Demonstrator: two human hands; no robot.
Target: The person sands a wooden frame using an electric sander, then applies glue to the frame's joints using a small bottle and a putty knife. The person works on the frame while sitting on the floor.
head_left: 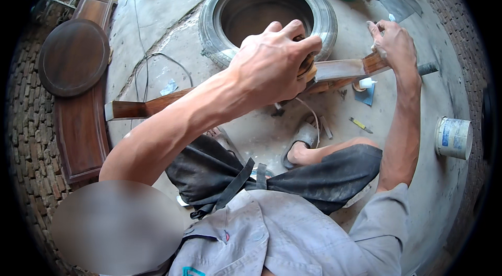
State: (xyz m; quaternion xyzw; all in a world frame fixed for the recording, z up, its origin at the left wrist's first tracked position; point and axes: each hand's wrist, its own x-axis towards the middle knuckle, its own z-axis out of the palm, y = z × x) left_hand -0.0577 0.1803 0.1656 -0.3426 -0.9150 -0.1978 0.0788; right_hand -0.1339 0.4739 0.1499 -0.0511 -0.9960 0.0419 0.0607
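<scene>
Wooden strip (157, 104) between both hands

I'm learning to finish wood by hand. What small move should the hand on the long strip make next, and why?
Probably slide the left hand and its rubbing pad along toward the right hand, which grips the wooden strip near its end. The part of the strip just past the pad looks paler than the dark length behind it.

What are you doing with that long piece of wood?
A person sits on the concrete floor holding a long wooden strip across their lap. The left hand presses a small pad onto the strip near its middle. The right hand grips the strip's far end. An old tyre lies just beyond, and a small tin stands nearby.
</scene>
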